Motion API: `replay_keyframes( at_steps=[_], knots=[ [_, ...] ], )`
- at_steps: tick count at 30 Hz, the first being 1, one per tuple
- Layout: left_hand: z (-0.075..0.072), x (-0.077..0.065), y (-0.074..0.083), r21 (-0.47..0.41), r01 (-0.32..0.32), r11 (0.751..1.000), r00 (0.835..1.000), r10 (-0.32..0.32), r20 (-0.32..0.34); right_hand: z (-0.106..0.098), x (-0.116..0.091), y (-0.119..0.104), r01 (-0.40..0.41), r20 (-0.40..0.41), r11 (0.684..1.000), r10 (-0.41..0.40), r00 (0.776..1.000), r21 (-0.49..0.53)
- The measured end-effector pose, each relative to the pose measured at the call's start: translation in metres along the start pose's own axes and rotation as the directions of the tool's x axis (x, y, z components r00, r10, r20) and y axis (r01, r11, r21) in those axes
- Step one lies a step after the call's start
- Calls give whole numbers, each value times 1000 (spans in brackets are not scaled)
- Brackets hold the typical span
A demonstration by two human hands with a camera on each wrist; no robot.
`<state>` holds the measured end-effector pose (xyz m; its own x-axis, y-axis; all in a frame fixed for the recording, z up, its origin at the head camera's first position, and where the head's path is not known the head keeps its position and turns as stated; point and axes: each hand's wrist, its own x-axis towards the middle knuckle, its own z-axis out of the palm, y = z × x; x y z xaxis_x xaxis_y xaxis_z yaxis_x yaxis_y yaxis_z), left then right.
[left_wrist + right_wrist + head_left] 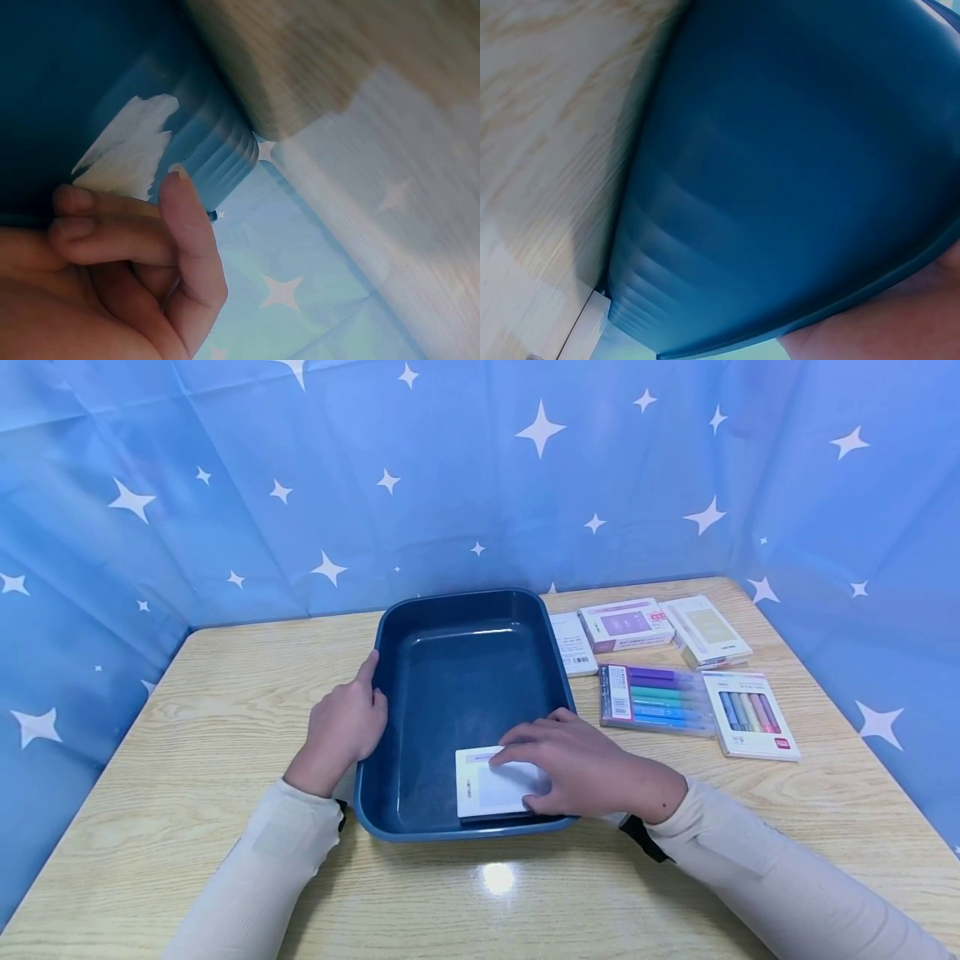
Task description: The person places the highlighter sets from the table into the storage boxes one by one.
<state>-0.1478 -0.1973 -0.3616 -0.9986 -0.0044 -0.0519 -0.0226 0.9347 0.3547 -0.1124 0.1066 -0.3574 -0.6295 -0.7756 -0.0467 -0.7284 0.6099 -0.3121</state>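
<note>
A dark blue plastic bin (457, 693) stands on the wooden table. At its left rim is my left hand (348, 718), thumb over the edge and index finger stretched along the side. The left wrist view shows the curled fingers (112, 240) of that hand against the bin's outer wall. Over the near right corner reaches my right hand (573, 768), holding a flat white box (480, 781) inside the bin, thumb at the near edge and fingers across the top. The right wrist view shows mostly the bin's outer wall (780, 172); part of my right hand is hidden behind the rim.
Right of the bin lie a clear pack of coloured markers (660, 702), a white box with a pen window (753, 714), a purple-labelled box (626, 625), a yellow-labelled box (707, 628) and another white box (573, 645). A blue star-patterned curtain (450, 485) hangs behind the table.
</note>
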Motion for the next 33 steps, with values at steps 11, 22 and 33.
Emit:
replay_keyframes(
  at_steps=[11,22,33],
  knots=[
    [0,0,0,-4,4,1000,1000,-4,0,1,-1,-1,-1,-9,1000,1,1000,-2],
    [2,1,0,11,2,1000,1000,-2,-8,3,-3,1,36,-75,999,-37,996,-17],
    [1,0,-1,8,0,1000,1000,0,-3,-1,-5,0,38,-44,997,-40,998,-65]
  ],
)
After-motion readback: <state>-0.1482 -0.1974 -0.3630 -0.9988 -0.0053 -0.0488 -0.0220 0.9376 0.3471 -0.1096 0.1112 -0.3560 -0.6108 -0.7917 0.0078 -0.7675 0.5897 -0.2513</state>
